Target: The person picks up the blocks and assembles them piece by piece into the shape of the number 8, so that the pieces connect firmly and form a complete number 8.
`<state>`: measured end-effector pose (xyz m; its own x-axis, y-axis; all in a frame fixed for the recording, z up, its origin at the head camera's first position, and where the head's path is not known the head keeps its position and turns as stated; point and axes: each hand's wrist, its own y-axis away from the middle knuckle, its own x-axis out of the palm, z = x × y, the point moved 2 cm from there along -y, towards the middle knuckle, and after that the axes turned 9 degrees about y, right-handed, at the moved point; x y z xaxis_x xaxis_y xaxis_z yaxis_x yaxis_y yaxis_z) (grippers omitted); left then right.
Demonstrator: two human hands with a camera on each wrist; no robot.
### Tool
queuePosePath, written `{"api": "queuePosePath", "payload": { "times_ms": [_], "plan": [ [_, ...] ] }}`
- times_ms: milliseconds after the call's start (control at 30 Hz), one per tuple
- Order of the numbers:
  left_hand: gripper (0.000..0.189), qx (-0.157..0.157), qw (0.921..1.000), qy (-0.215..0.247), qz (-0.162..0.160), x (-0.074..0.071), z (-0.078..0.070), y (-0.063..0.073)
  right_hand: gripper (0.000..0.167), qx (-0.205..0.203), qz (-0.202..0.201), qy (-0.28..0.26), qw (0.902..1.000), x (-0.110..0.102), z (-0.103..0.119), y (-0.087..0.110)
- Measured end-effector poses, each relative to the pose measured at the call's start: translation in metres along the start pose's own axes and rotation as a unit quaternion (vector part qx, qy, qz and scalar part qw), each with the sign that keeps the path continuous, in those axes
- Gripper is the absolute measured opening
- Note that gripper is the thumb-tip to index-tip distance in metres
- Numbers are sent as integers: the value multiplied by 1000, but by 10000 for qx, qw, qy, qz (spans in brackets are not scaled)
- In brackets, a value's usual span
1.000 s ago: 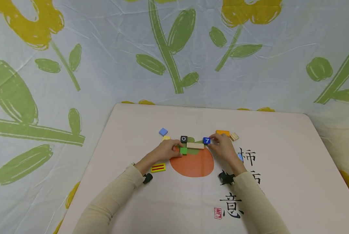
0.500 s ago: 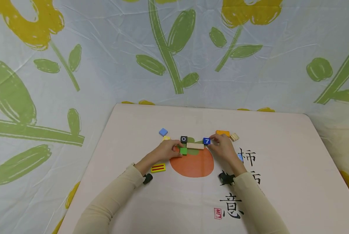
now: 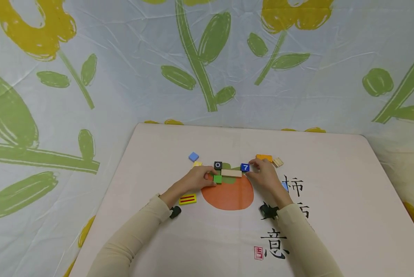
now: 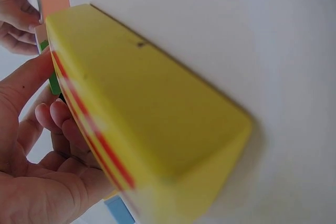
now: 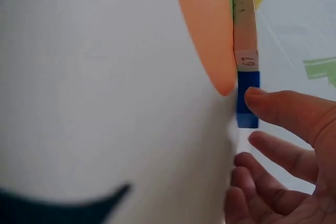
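My left hand [image 3: 195, 177] pinches a small green block [image 3: 217, 179] between thumb and index finger. Behind it sits a black block with a white 0 [image 3: 218, 165]. A plain wooden bar [image 3: 231, 173] runs sideways from the green block towards a blue block with a white 7 [image 3: 245, 167]. My right hand [image 3: 265, 175] has thumb and index finger at this blue block's right end. In the right wrist view the thumb lies on the blue block [image 5: 248, 106], which stands end to end with the wooden bar [image 5: 245, 19]. The left wrist view shows the green block [image 4: 54, 84] partly hidden.
A yellow block with red stripes [image 3: 187, 199] lies close under my left wrist. Behind the hands are a light blue block [image 3: 193, 156], an orange block [image 3: 263, 157] and a striped wooden piece [image 3: 277, 161]. The pale tablecloth bears an orange persimmon print [image 3: 229, 196].
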<state>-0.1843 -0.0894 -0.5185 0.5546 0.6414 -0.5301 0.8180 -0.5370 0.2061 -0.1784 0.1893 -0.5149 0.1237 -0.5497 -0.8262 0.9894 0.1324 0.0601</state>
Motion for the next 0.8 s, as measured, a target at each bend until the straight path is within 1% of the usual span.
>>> {"api": "queuePosePath", "payload": {
  "times_ms": [100,167,367,567,800],
  "plan": [
    [34,-19,10000,32,9,0,1,0,45,-38,39,-28,10000,-5,3,3],
    [34,-25,10000,49,9,0,1,1,46,-108,-8,-86,9999,-11,5,6],
    [33,-35,10000,26,11,0,0,1,41,-356,-429,-185,9983,-31,6,17],
    [34,-25,10000,-23,12,0,-1,1,39,-273,-723,-55,9970,-50,2,26],
    [33,37,10000,-45,15,0,-1,1,35,-356,-1095,41,9933,-64,-11,31]
  ]
}}
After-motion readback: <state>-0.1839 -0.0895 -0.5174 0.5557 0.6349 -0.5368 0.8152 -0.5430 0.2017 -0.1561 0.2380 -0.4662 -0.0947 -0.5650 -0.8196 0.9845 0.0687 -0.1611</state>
